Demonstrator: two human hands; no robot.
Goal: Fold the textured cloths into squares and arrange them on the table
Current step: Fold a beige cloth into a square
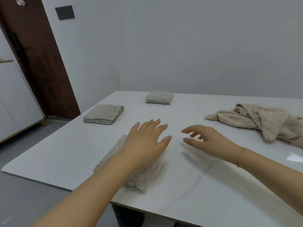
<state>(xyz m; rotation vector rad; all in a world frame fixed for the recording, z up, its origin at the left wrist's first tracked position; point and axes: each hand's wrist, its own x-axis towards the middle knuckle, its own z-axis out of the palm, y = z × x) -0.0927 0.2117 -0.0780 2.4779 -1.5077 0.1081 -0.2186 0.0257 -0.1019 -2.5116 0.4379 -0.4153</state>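
Left hand (144,141) flat, fingers spread, on folded cloth (131,174), right hand (208,140) apart, loosely open, holding nothing

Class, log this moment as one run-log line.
left hand flat on near folded cloth | right hand open, empty | unfolded pile waiting right

No text, label, brand, number or sign can be read anywhere in the view. The dark rectangular plate (65,12) on the wall at about 11 o'clock is blank, and the brown door (32,51) at 10 o'clock carries no lettering that can be made out. The cloths on the desk (205,181) show only their woven texture, with no tag or print visible.
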